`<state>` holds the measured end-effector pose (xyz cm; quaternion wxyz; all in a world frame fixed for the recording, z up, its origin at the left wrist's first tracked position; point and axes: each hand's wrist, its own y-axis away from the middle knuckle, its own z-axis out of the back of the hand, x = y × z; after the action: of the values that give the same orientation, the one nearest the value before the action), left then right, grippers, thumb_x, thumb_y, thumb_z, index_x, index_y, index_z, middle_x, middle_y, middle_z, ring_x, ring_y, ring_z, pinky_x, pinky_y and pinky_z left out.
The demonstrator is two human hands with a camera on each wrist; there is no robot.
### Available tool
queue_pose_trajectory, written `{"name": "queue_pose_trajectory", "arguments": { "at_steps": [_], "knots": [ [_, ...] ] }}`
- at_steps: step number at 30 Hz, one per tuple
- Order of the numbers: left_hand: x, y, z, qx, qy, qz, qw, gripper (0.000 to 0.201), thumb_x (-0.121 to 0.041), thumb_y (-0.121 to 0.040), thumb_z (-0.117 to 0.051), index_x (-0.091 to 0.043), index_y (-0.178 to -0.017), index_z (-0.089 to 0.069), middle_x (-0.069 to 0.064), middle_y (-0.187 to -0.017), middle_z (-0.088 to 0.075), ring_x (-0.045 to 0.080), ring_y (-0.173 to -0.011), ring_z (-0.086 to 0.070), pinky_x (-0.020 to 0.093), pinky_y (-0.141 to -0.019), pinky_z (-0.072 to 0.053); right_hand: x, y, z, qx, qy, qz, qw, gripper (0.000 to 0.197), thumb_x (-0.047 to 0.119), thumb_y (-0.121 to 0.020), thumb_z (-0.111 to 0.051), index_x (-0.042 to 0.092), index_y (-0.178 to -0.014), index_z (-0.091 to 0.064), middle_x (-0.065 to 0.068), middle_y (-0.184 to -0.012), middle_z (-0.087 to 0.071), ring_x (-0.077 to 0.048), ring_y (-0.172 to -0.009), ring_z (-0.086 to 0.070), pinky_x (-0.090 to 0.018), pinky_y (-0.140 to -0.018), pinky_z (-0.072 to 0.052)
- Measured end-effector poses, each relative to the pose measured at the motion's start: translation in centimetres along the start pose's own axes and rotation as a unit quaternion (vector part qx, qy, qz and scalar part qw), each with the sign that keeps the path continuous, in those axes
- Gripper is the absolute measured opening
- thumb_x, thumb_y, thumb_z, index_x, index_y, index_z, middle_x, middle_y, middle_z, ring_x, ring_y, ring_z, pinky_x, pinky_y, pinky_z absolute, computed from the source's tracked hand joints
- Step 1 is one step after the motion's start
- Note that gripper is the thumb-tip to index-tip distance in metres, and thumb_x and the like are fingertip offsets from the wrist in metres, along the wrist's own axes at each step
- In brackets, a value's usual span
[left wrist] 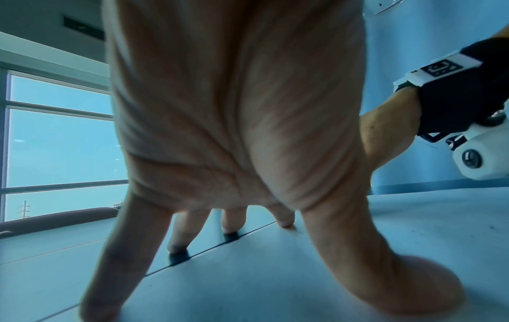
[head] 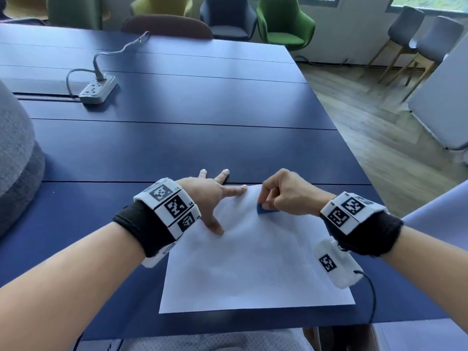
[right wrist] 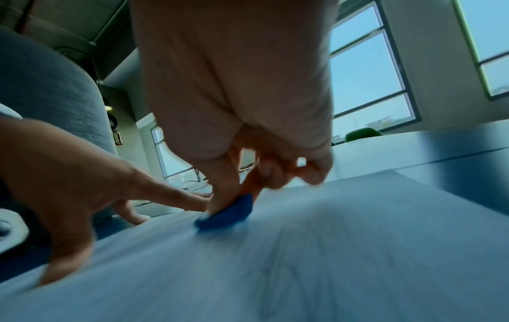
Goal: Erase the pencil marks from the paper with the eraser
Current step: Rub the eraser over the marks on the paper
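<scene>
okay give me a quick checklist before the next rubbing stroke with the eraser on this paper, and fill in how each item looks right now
1. Eraser gripped: ok. The right hand pinches it between thumb and fingers.
2. Eraser on the paper: ok. Its lower edge touches the sheet near the far edge.
3. Paper held down: ok. The left hand is spread, with thumb and forefinger pressing on the sheet's far left corner and the other fingers on the table.
4. Paper flat: ok, no creases visible.
5. Pencil marks left: cannot tell. Only faint traces show low on the sheet.
6. Cable off the paper: ok, it hangs past the right edge.
</scene>
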<state>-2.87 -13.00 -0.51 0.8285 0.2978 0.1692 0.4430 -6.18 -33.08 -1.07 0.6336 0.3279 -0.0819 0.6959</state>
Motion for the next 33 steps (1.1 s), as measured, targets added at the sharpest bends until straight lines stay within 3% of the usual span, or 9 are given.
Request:
{"name": "queue_pose_trajectory", "arguments": {
  "at_steps": [3,8,13,18,21,23,27,33],
  "knots": [
    [-0.1,0.0,0.0,0.001,-0.002,0.000,1.000,0.112,-0.053,-0.075,-0.077,-0.056,-0.147,0.009,-0.005,-0.161,0.022,0.044,-0.147,0.007,0.059,-0.111,-0.029,-0.2,-0.5,-0.1,-0.077,-0.027,-0.003,0.997,0.016,0.005,-0.080,-0.068,0.019,-0.072,-0.072,0.006,-0.062,-0.060,-0.002,-0.054,-0.053,-0.018,-0.057,-0.043],
    [0.1,0.2,0.2,-0.003,-0.010,0.000,1.000,0.113,-0.055,-0.073,-0.078,-0.056,-0.147,0.008,-0.006,-0.161,0.021,0.043,-0.148,0.005,0.057,-0.109,-0.033,-0.4,1.2,-0.2,-0.008,0.000,0.003,1.000,0.022,0.007,-0.082,-0.066,0.025,-0.069,-0.067,0.009,-0.063,-0.060,-0.002,-0.056,-0.054,-0.018,-0.056,-0.043],
    [-0.6,0.4,0.3,-0.039,-0.053,-0.023,0.998,0.112,-0.049,-0.074,-0.079,-0.053,-0.150,0.004,-0.005,-0.162,0.021,0.041,-0.148,-0.001,0.050,-0.100,-0.041,-0.9,1.4,-0.3,0.004,-0.037,-0.028,0.999,0.018,0.011,-0.082,-0.066,0.026,-0.072,-0.068,0.005,-0.068,-0.062,-0.008,-0.059,-0.055,-0.020,-0.055,-0.042],
    [-1.0,-0.3,1.0,0.001,-0.049,-0.029,0.998,0.115,-0.042,-0.075,-0.081,-0.056,-0.148,0.006,-0.004,-0.161,0.023,0.044,-0.147,0.003,0.055,-0.105,-0.036,-1.2,0.5,0.5,-0.050,-0.124,-0.029,0.991,0.014,0.007,-0.080,-0.066,0.020,-0.075,-0.071,-0.001,-0.061,-0.062,-0.007,-0.051,-0.052,-0.020,-0.051,-0.040],
    [-1.2,-0.9,1.2,0.013,-0.061,-0.022,0.998,0.119,-0.045,-0.073,-0.082,-0.058,-0.145,0.011,-0.003,-0.161,0.024,0.046,-0.146,0.003,0.057,-0.108,-0.032,-0.9,-0.4,0.3,-0.074,-0.082,-0.012,0.994,0.008,0.009,-0.082,-0.067,0.016,-0.079,-0.072,0.003,-0.060,-0.059,-0.006,-0.051,-0.051,-0.014,-0.049,-0.040],
    [-1.1,-1.1,1.1,0.017,-0.064,-0.021,0.998,0.120,-0.045,-0.072,-0.082,-0.059,-0.144,0.012,-0.003,-0.161,0.024,0.045,-0.147,0.004,0.056,-0.108,-0.032,-1.1,-0.3,-0.3,-0.085,-0.064,-0.003,0.994,0.010,0.009,-0.082,-0.066,0.017,-0.079,-0.072,0.005,-0.062,-0.059,-0.004,-0.053,-0.052,-0.017,-0.053,-0.041],
    [-1.0,-1.3,0.9,0.019,-0.059,-0.019,0.998,0.121,-0.046,-0.071,-0.083,-0.062,-0.142,0.013,-0.004,-0.160,0.025,0.045,-0.147,0.005,0.058,-0.109,-0.032,-1.0,0.4,-0.4,-0.005,-0.026,0.020,0.999,0.016,0.006,-0.082,-0.065,0.020,-0.077,-0.071,0.010,-0.060,-0.058,0.003,-0.049,-0.050,-0.010,-0.050,-0.039],
    [-0.9,-1.4,1.1,0.022,-0.053,-0.022,0.998,0.122,-0.046,-0.070,-0.083,-0.063,-0.141,0.014,-0.004,-0.160,0.025,0.044,-0.147,0.005,0.059,-0.110,-0.031,-0.7,0.0,-0.2,-0.035,-0.033,0.021,0.999,0.015,0.008,-0.083,-0.065,0.021,-0.077,-0.070,0.008,-0.065,-0.058,-0.003,-0.057,-0.052,-0.016,-0.056,-0.041]
  ]
}}
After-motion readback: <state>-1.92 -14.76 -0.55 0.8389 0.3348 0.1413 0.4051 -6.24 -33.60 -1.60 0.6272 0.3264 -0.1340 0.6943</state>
